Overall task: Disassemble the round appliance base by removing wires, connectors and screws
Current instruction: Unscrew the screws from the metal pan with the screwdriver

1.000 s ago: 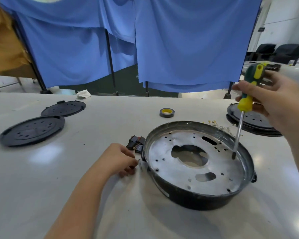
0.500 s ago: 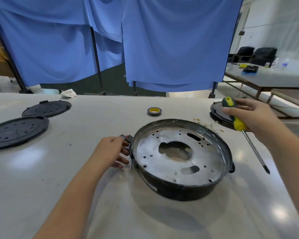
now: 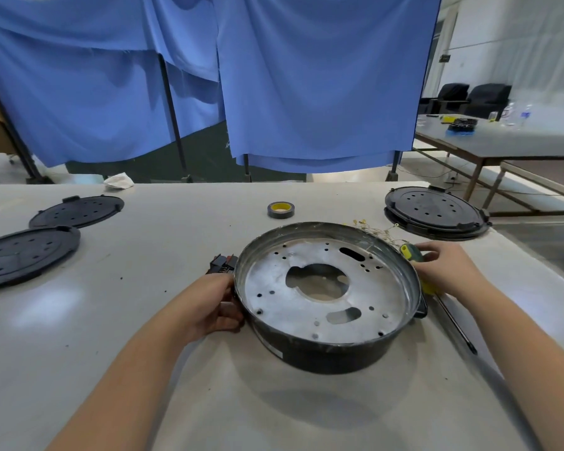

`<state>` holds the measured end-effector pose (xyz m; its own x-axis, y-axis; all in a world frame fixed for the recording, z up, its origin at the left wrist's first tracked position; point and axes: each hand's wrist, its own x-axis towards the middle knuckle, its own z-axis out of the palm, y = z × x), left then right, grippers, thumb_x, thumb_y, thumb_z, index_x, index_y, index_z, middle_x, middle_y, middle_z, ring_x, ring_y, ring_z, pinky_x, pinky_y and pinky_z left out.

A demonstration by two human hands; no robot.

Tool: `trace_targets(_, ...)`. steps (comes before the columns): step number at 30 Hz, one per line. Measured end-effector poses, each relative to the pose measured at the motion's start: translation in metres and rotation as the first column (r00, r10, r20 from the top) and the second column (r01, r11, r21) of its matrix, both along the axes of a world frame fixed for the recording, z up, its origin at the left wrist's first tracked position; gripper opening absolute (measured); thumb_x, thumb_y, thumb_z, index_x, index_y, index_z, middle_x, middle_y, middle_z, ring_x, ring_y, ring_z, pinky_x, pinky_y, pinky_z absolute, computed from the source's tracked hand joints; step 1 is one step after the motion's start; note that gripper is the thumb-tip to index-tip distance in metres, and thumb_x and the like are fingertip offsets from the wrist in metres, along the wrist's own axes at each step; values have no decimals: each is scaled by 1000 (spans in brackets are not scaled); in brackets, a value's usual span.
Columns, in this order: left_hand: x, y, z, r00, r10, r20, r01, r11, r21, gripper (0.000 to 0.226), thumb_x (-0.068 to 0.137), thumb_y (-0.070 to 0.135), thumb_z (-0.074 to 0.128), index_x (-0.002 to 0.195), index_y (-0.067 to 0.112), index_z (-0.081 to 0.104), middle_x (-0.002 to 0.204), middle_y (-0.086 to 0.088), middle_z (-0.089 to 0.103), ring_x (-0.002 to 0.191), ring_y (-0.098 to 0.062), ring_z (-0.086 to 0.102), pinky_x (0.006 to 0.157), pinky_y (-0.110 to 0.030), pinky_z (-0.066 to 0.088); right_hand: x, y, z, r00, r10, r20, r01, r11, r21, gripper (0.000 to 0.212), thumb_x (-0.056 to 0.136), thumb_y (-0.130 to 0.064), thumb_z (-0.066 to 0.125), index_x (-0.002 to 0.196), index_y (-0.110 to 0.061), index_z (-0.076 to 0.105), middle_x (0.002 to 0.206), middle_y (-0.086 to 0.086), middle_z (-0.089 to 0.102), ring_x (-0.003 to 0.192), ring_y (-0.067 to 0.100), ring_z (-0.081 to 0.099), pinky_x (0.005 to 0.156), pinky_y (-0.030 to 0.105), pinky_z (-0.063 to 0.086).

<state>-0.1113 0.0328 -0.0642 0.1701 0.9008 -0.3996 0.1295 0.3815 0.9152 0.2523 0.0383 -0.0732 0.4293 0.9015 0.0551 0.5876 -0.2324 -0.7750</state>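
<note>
The round appliance base (image 3: 326,351), black outside with a perforated silver metal plate inside, sits open side up in the middle of the table. My left hand (image 3: 214,307) grips its left wall. My right hand (image 3: 446,271) lies just right of the rim, closed over the green and yellow handle of a screwdriver (image 3: 453,323). The screwdriver's shaft rests on the table and points toward me. A black connector block (image 3: 221,264) lies against the base's far left side. A tangle of thin loose wires (image 3: 380,231) lies behind the base.
A grey tape roll with a yellow core (image 3: 280,210) sits behind the base. Two black round covers (image 3: 23,255) lie at the left and a stacked one (image 3: 435,216) at the far right corner. The table's right edge runs close to my right arm.
My right hand has lowered the screwdriver from above the base down onto the table at the base's right. My left hand has moved from the connector block to the base's left wall.
</note>
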Motion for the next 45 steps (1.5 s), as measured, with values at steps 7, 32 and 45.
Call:
trace_targets(7,1,4,-6,998,-30,-48,34,996,88,26,92,10,39,72,8,55,50,-3,43,35,-16,38,36,-21,36,-7,-1,-4,983,20,183,-11,999,-48,47,75,-21,74,120,-17,61,93,6,65,83,25,61,72,33,49)
trace_targets(32,14,1,-2,994,83,73,-87,994,59,31,94,10,40,64,11,48,48,-4,43,29,-11,36,31,-14,25,-38,-97,16,923,-40,383,-74,957,279,21,84,-12,61,105,-18,58,94,1,51,83,20,52,74,31,41)
trace_targets(45,20,0,-2,971,141,194,-150,988,34,29,97,12,40,69,14,47,41,2,43,27,-7,37,29,-12,25,-104,-162,-2,828,416,376,-441,897,-21,11,77,-44,56,79,-38,66,65,-17,60,64,4,56,54,19,42)
